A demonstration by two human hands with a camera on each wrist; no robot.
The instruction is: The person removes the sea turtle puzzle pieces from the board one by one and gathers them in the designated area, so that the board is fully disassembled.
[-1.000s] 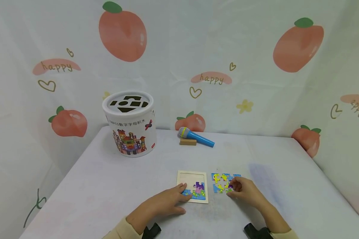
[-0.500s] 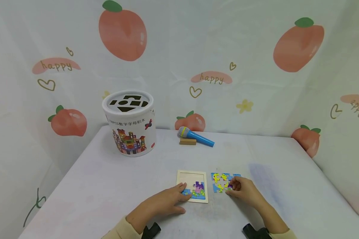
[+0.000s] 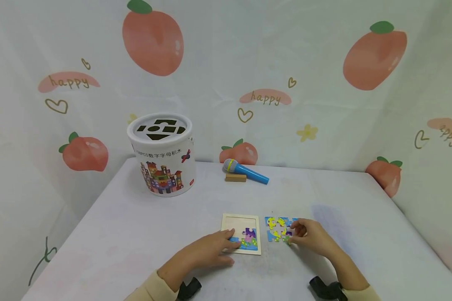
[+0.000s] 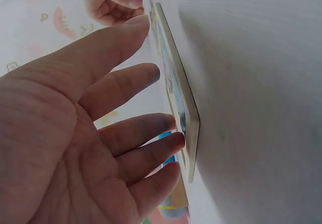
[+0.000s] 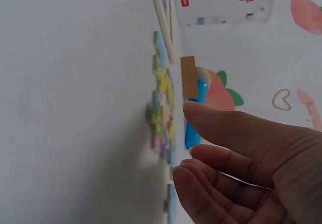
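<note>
A shallow wooden puzzle tray lies on the table, with a few blue, green and purple pieces fitted along its lower and right parts. My left hand rests over its left side, fingers extended; in the left wrist view the fingertips reach its edge. Loose jigsaw pieces, mostly blue and yellow, lie spread to the right of the tray. Over their right end is my right hand, fingers loosely bent. The right wrist view shows a gap between its thumb and fingers, with no piece visible there. The hand partly hides the rightmost pieces.
A large white bucket with a shape-slotted lid stands at the back left. Behind the tray, a blue toy microphone and a small brown wooden block lie near the table's far edge. A patterned cloth hangs behind.
My right hand has shifted slightly right over the loose pieces. The left hand stays on the tray, and the pieces in the tray look the same.
</note>
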